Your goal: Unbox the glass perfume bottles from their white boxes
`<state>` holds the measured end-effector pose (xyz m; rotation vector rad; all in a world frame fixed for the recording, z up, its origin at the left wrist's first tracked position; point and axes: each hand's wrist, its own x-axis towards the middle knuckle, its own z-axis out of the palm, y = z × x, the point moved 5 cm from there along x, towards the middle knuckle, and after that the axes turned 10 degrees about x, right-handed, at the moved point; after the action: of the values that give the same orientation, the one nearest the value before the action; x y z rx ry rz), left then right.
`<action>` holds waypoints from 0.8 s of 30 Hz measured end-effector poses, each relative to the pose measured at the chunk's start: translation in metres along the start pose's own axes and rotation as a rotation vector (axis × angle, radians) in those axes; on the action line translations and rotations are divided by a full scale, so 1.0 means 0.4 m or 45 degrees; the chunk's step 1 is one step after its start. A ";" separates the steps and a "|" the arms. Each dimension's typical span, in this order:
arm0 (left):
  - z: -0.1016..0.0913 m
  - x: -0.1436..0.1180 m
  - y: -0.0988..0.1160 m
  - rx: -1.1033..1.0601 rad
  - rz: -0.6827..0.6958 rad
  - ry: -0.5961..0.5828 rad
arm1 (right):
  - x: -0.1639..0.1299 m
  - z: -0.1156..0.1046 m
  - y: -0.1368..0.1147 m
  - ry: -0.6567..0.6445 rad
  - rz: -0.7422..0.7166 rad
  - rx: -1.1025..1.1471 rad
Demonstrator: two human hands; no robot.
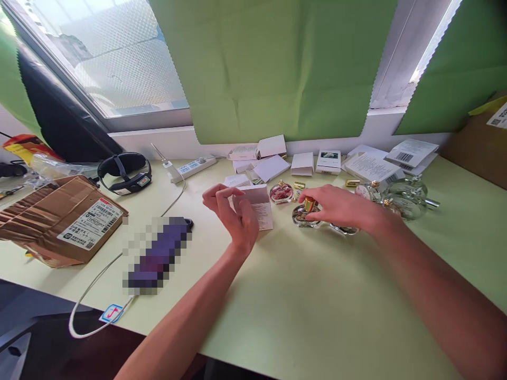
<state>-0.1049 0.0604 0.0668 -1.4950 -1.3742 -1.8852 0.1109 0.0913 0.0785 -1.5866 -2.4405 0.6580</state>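
1. The left hand [233,214], at mid-frame, is half curled with the palm turned toward the camera. Its thumb and fingers pinch a small white box [256,207] and tilt it up off the tabletop [317,311], printed face toward the viewer, a pose that suits reading the label.

2. The right hand [336,208], just right of centre, lies palm down over a low glass bottle [306,216]. Its fingertips close on the gold cap [309,203], while the bottle rests on the tabletop, so the surface bears the weight and the fingers only need to steady or turn the cap.

3. Between the two hands, slightly higher in the frame, a round pinkish bottle [281,193] stands upright and untouched.

4. To the right, behind the right wrist, more clear glass bottles [407,196] cluster close together; I cannot tell whether they touch.

5. Along the wall at upper centre lie several small white cartons [301,163] and printed leaflets [412,153], pushed back away from the hands.

6. At left sit a power strip [194,168], a brown parcel [59,221] and a black headband device [124,171], well apart from the hands.
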 end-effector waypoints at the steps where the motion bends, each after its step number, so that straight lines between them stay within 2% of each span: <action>1: 0.005 0.002 -0.009 0.006 -0.041 -0.033 | -0.002 -0.002 -0.003 0.010 0.005 -0.015; 5: 0.025 -0.006 -0.027 -0.030 -0.128 -0.172 | -0.006 -0.006 -0.013 0.039 0.004 -0.047; 9: 0.038 -0.025 -0.027 -0.115 -0.108 -0.241 | -0.009 -0.023 -0.010 0.035 -0.071 0.058; 14: 0.052 -0.046 -0.032 -0.199 -0.146 -0.349 | -0.043 -0.094 -0.011 0.135 -0.132 0.269; 17: 0.064 -0.057 -0.031 -0.199 -0.166 -0.495 | -0.073 -0.130 -0.018 0.154 -0.159 0.460; 21: 0.079 -0.074 -0.012 -0.226 -0.097 -0.713 | -0.098 -0.162 -0.032 0.282 -0.296 0.727; 24: 0.081 -0.083 0.010 -0.275 0.031 -0.778 | -0.108 -0.171 -0.059 0.382 -0.435 0.879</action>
<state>-0.0724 0.0770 0.0379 -2.3192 -1.4005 -1.6673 0.1344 0.0631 0.1542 -0.8974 -1.8912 0.9701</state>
